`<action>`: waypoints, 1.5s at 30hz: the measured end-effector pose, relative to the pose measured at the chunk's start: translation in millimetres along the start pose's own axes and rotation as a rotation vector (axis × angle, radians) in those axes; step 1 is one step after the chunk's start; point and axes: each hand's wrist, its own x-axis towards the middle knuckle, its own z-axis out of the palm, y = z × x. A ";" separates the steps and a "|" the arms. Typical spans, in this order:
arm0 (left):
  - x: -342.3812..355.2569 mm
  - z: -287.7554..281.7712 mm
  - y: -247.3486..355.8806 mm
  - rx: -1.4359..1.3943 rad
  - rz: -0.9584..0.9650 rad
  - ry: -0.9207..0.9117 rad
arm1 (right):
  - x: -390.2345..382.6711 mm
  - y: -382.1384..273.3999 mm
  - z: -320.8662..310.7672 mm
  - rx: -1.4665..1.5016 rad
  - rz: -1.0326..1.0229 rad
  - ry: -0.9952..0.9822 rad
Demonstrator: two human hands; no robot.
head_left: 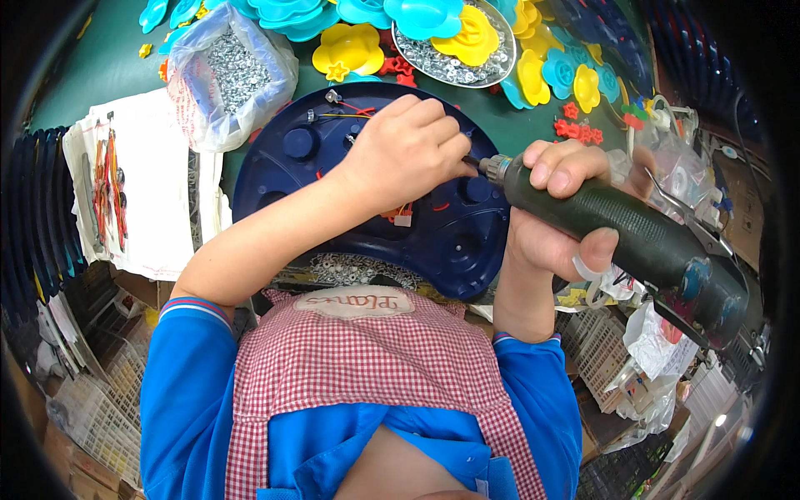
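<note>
My right hand is wrapped round a dark green power screwdriver, held nearly level with its tip pointing left. White tape circles the thumb. My left hand is closed at the driver's bit, thumb and fingertips pinched together; whatever they hold is hidden. Both hands are over a navy blue moulded plastic shell with round posts and recesses. Inside the shell, thin red and yellow wires and a small white connector show below my left wrist, and a small clear piece lies near its far edge.
A plastic bag of screws stands at the back left, beside white sheets bearing wired parts. At the back, a metal bowl holds small clear parts, among yellow and turquoise flower shapes. Loose screws lie by the shell's near edge.
</note>
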 end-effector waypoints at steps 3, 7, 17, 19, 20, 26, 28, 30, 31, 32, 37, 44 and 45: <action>24.0 -10.2 -29.4 -0.024 -0.077 -0.018 | -2.1 0.9 -11.2 -0.101 0.004 -0.024; 54.9 20.2 -73.4 0.226 -0.280 -0.167 | 0.6 8.5 -3.8 -0.115 0.022 -0.026; 44.1 24.2 -72.5 0.208 -0.133 0.112 | -0.8 21.7 8.9 -0.103 0.074 0.073; 44.9 15.2 -65.6 0.094 -0.254 0.084 | -0.2 23.9 10.4 -0.106 0.085 0.068; 45.0 10.1 -61.0 0.037 -0.314 0.070 | 0.0 25.1 11.0 -0.093 0.097 0.062; 30.1 -4.9 -51.0 -0.216 -0.368 0.064 | -5.0 36.1 6.1 -0.071 0.140 0.022; 27.0 5.1 -54.3 -0.141 -0.270 0.226 | -3.2 38.0 6.6 -0.037 0.142 -0.027; 24.7 8.6 -53.8 -0.129 -0.232 0.290 | -2.2 38.6 2.2 0.030 0.152 -0.096; 22.7 7.6 -50.9 -0.155 -0.245 0.274 | -1.8 38.5 -0.8 0.063 0.156 -0.128; 20.1 5.6 -46.9 -0.180 -0.259 0.258 | 2.7 36.4 -0.7 0.075 0.174 -0.092; -15.2 -16.8 1.4 -0.474 -0.329 0.007 | 0.5 7.0 -2.3 0.105 0.060 -0.010; -31.2 -7.1 13.5 -0.399 -0.128 0.111 | -11.5 -8.2 5.5 0.153 0.086 -0.085; -31.7 -6.0 13.9 -0.392 -0.127 0.119 | -12.7 -8.7 5.8 0.157 0.082 -0.073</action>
